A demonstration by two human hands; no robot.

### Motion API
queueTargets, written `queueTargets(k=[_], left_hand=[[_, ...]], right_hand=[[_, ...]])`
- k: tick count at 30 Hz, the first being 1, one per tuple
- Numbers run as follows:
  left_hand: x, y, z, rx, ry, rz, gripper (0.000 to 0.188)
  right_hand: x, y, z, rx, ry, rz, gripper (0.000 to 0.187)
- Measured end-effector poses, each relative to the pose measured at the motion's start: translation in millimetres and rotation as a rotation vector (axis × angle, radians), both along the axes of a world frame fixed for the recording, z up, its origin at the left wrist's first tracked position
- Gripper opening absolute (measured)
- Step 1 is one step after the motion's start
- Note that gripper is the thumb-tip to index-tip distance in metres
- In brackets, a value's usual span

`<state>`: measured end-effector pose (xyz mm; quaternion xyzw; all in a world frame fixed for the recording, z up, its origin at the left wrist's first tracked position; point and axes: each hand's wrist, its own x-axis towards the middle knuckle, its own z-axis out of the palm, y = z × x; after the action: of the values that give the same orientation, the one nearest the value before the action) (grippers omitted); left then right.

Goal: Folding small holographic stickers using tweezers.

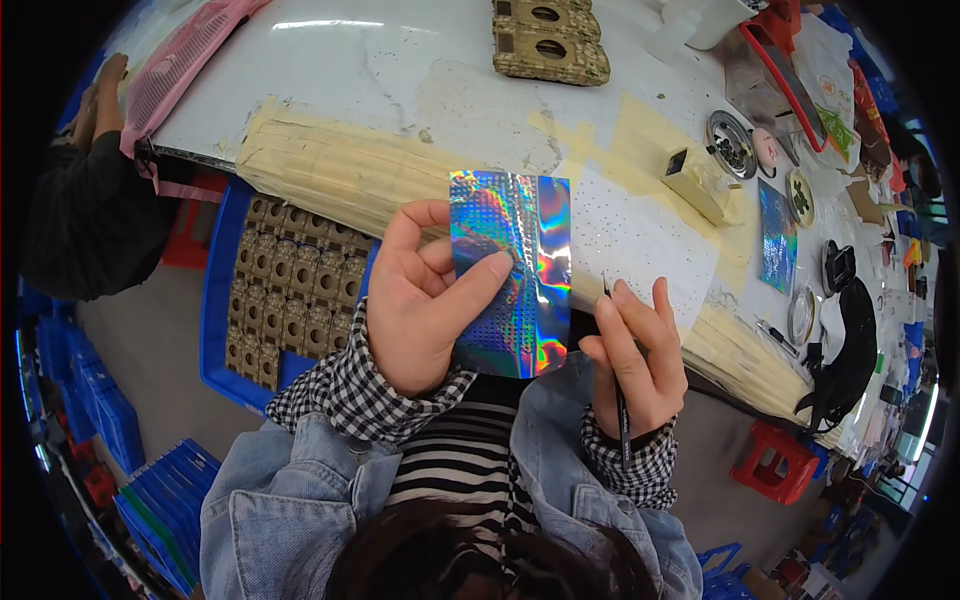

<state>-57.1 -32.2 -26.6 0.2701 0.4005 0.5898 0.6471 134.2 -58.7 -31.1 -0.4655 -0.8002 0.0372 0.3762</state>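
Note:
My left hand (425,300) grips a shiny holographic sheet (545,230) by its left side, thumb across the front. Rows of small raised dots cover much of the sheet, and its right strip is smooth. Just right of it, my right hand (640,350) is closed round slim black tweezers (622,420). Their dark tip points up past the fingertips and stays apart from the sheet. Behind the hands, a white paper (640,240) scattered with tiny dark specks lies on the table.
Yellow tape pads the table's front edge (330,145). A blue tray (215,330) of camouflage-patterned parts sits below at left; more such parts (550,50) lie at the back. At right are a tape-covered block (700,185), another holographic sheet (777,235) and a round dish (732,140). A co-worker's dark sleeve (95,220) shows at left.

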Motion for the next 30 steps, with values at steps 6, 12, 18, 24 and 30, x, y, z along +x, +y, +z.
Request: queueTargets(k=[6,12,18,24,30], left_hand=[[-5,8,-1,-0.008,-0.003,0.043,0.038],[-6,11,-3,-0.015,0.014,0.026,0.038],[-5,9,-1,-0.021,-0.01,0.017,0.037],[-5,8,-2,-0.017,-0.006,0.003,0.038],[0,5,-1,-0.026,-0.018,-0.055,0.039]], right_hand=[[0,11,-9,0.057,-0.142,-0.138,0.033],[-2,19,2,0.022,-0.312,-0.085,0.03],[-2,26,18,-0.013,-0.392,0.01,0.021],[5,28,15,-0.048,-0.161,0.006,0.022],[7,14,19,-0.044,0.04,-0.012,0.027]])
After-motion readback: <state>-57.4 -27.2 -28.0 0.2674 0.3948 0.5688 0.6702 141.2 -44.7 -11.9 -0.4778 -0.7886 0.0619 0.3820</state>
